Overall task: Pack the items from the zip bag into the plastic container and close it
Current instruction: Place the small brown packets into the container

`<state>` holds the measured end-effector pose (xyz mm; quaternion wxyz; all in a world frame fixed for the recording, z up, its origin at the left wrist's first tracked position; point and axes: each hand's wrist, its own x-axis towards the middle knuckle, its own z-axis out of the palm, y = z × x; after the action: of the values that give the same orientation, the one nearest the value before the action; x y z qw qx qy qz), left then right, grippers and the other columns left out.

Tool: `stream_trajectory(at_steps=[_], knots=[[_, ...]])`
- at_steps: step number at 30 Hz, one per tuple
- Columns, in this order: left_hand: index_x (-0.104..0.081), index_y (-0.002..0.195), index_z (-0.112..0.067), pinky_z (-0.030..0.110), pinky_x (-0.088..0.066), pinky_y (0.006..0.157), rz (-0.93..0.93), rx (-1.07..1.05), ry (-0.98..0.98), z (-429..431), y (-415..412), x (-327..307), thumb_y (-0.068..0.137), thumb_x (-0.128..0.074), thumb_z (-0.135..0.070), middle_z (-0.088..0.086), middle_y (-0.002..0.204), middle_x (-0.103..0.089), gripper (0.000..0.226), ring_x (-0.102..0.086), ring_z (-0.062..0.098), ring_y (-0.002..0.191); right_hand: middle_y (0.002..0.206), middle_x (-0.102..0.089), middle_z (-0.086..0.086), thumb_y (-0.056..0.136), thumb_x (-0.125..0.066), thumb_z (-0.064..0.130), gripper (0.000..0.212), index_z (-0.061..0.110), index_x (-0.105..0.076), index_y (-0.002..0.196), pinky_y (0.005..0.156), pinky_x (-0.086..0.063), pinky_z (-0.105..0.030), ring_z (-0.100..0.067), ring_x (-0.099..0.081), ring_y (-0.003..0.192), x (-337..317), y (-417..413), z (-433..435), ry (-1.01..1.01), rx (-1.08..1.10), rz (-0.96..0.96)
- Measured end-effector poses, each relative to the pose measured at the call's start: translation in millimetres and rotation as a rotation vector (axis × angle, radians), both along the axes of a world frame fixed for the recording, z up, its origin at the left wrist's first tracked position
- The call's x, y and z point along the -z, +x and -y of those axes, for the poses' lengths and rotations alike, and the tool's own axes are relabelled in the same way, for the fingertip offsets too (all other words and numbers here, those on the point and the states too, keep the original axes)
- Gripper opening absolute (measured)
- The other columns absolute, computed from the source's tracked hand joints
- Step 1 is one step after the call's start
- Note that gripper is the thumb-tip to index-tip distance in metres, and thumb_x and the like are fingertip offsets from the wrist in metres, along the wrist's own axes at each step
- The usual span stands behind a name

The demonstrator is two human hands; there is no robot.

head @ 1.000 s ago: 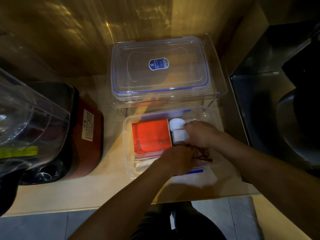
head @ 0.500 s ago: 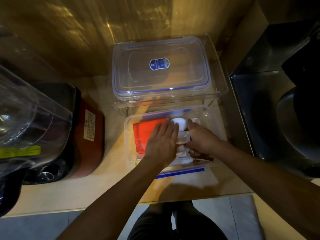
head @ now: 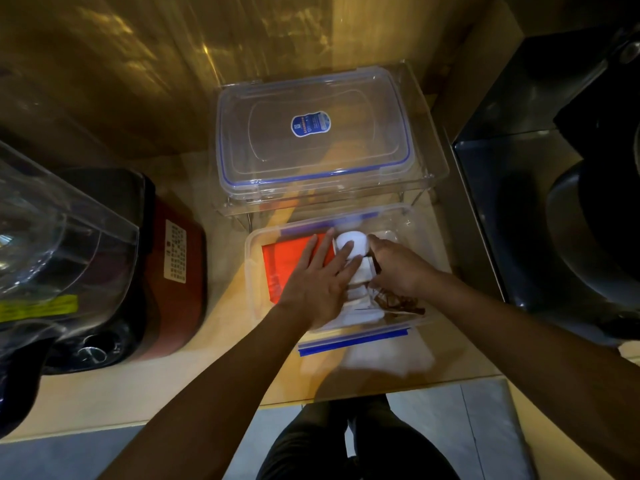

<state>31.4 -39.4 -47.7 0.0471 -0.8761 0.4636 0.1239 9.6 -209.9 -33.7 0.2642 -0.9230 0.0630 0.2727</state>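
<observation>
An open clear plastic container (head: 252,271) sits on the wooden counter in front of me. Inside lie an orange packet (head: 284,258), a round white item (head: 351,239), white packets (head: 363,271) and a small bag of dark brown pieces (head: 398,303). My left hand (head: 318,282) lies flat, fingers spread, over the orange packet and the white items. My right hand (head: 398,268) rests on the contents at the right, fingers curled against the white packets. The container's clear lid (head: 311,133) with blue seal and blue sticker rests on a clear rack behind. An empty zip bag (head: 363,344) with blue strip lies in front.
A red and black appliance (head: 166,265) with a clear plastic cover (head: 52,237) stands at the left. A dark appliance (head: 561,202) fills the right side. The clear rack (head: 429,140) holds the lid against the wooden back wall. The counter's front edge runs below the zip bag.
My left hand has moved from the container's front edge up onto the orange packet and opened flat. The right hand has stayed on the white packets.
</observation>
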Motion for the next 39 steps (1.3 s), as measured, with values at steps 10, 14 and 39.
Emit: stream_trajectory(at_steps=[10, 14, 39], knots=[[-0.030, 0.143, -0.018, 0.046, 0.000, 0.118, -0.049, -0.028, -0.065, 1.1, 7.1, -9.1, 0.094, -0.042, -0.039, 0.010, 0.154, -0.028, 0.055, -0.008, 0.035, 0.145, 0.131, -0.051, -0.010, 0.083, -0.064, 0.017, 0.062, 0.014, -0.035, 0.137, 0.086, -0.045, -0.034, -0.025, -0.053, 0.112, -16.9, -1.5, -1.5, -0.160, -0.129, 0.032], [-0.055, 0.126, -0.010, 0.041, -0.023, 0.112, -0.057, 0.038, -0.207, 11.3, 0.7, -16.5, 0.091, -0.049, -0.034, 0.014, 0.130, -0.058, 0.042, -0.045, 0.030, 0.129, 0.115, -0.063, -0.004, 0.087, -0.056, 0.028, 0.028, 0.019, -0.058, 0.113, 0.094, -0.040, -0.040, -0.023, -0.057, 0.105, -37.9, -5.8, 4.2, -0.336, -0.431, 0.269], [-0.059, 0.098, -0.008, 0.005, -0.045, 0.061, -1.290, -0.780, -0.812, 42.0, 0.6, -45.1, 0.086, -0.041, 0.019, -0.004, 0.076, -0.059, 0.035, -0.057, 0.003, 0.070, 0.058, -0.059, 0.005, 0.087, -0.055, 0.012, 0.025, 0.021, -0.054, 0.063, 0.044, -0.044, -0.018, -0.006, -0.061, 0.051, -42.9, -3.6, 14.6, 0.234, 0.220, 0.096]])
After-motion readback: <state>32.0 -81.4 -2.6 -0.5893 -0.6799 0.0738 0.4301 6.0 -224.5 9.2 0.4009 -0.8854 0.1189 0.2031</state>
